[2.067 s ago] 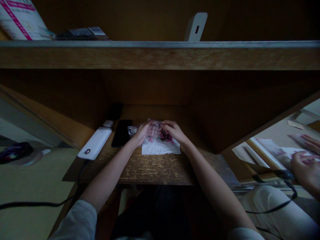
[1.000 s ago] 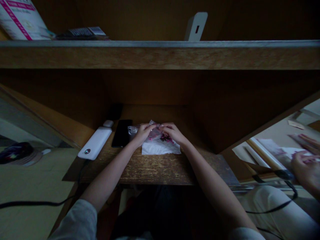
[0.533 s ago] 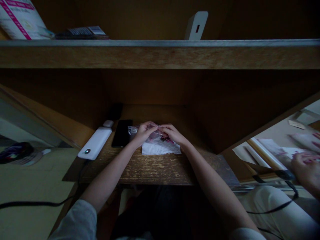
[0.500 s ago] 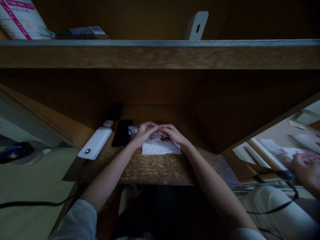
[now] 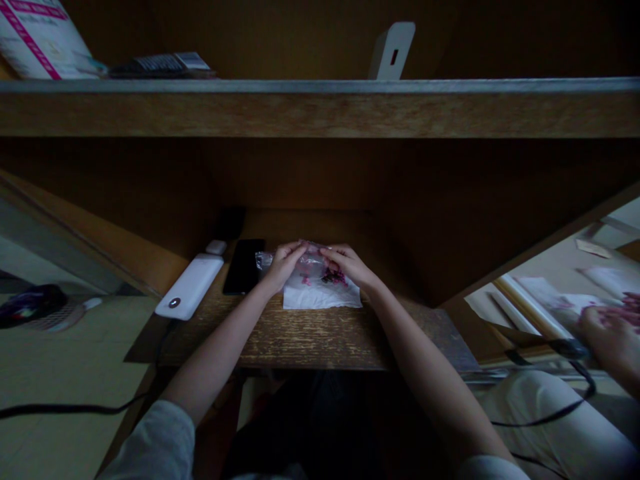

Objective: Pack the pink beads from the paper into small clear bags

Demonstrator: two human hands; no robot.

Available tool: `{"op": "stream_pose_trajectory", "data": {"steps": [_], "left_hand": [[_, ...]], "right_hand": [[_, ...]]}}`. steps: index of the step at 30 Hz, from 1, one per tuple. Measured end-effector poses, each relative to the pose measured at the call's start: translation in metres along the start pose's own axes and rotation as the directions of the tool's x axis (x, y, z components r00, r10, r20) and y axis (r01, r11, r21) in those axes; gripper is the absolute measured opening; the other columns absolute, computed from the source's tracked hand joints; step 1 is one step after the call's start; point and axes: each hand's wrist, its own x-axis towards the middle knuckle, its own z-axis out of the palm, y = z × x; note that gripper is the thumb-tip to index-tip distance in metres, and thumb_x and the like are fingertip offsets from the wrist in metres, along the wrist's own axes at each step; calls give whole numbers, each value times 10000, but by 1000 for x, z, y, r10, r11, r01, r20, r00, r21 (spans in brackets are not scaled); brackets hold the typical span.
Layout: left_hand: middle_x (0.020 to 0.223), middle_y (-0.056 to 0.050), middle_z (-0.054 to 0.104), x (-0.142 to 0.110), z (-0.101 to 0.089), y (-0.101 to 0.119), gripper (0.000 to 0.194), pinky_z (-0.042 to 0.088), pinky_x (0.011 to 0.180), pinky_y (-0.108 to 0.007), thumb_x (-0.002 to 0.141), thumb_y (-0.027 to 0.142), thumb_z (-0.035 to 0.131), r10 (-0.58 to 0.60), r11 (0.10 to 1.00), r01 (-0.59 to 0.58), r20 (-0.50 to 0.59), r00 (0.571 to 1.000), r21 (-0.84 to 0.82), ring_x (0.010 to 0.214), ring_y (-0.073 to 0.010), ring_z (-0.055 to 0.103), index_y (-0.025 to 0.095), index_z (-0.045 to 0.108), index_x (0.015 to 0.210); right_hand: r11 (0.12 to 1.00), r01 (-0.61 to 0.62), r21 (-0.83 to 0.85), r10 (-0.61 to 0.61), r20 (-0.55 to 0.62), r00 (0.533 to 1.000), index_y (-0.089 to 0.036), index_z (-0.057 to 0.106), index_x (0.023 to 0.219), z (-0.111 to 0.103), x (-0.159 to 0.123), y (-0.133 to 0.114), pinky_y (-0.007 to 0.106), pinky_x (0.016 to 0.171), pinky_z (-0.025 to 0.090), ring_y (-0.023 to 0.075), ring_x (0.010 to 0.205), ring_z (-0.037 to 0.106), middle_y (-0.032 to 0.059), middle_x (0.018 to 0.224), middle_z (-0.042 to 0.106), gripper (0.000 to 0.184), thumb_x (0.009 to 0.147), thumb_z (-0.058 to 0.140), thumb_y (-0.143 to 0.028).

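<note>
Between my hands is a clear plastic bag (image 5: 314, 267), held by its upper edge above a white paper or cloth (image 5: 320, 298) on the wooden desk. My left hand (image 5: 286, 263) pinches the bag on its left, thumb against fingers. On the other side my right hand (image 5: 345, 261) grips it with curled fingers. Small dark pink pieces (image 5: 334, 276) show under or in the bag near my right hand; I cannot tell which. A crinkled plastic flap (image 5: 263, 259) sticks out left of my left hand, over the edge of a black phone (image 5: 243, 267).
A white power bank (image 5: 191, 287) with a cable lies at the left of the desk. Above runs a shelf edge (image 5: 320, 110) bearing a white device (image 5: 393, 52) and a white packet (image 5: 45, 40). At right, another person's hand (image 5: 610, 333) works over a neighbouring desk.
My hands have moved slightly apart, the left one to the left, and the bag between them is spread wider. More of the pink pieces now show.
</note>
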Motion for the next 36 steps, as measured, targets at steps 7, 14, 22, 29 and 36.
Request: {"op": "stream_pose_trajectory", "data": {"steps": [7, 14, 22, 29, 36], "left_hand": [[611, -7, 630, 1, -1, -1, 410, 434, 390, -228, 664, 537, 653, -90, 995, 89, -24, 996, -55, 421, -118, 538, 141, 646, 768], [674, -33, 655, 6, -2, -2, 438, 455, 518, -216, 677, 564, 637, 44, 997, -52, -146, 988, -54, 553, -119, 571, 130, 659, 731], [709, -51, 668, 9, -6, -4, 482, 469, 538, -242, 730, 612, 547, 82, 996, -90, -202, 976, -29, 594, -146, 604, 144, 653, 776], [668, -30, 644, 10, -12, -6, 479, 455, 497, -221, 759, 622, 495, 96, 993, -73, -253, 963, 98, 546, -129, 587, 160, 621, 768], [804, 1, 636, 5, -6, 0, 499, 490, 507, -219, 675, 363, 700, 77, 994, -71, -70, 995, 86, 593, -122, 608, 238, 466, 1098]], "right_hand": [[1000, 4, -10, -4, 13, 1000, -166, 450, 530, -3, 0, -1, 221, 442, 239, 69, 432, 287, -54, 466, 344, 446, 777, 510, -532], [988, 45, -148, -22, 157, 987, -126, 597, 735, -6, -1, 8, 210, 504, 312, 89, 553, 414, -7, 626, 505, 398, 752, 569, -523], [975, 72, -210, -24, 220, 975, -126, 615, 689, 1, -1, 6, 201, 472, 268, 76, 530, 363, -21, 582, 468, 352, 759, 581, -469], [983, 24, -183, 8, 175, 985, -128, 584, 696, -4, 0, 8, 208, 466, 299, 72, 489, 382, -25, 569, 475, 373, 758, 569, -495], [977, 90, -194, -99, -39, 994, -141, 599, 728, -7, 6, 13, 235, 589, 370, 113, 618, 474, 7, 685, 557, 345, 772, 549, -479]]}}
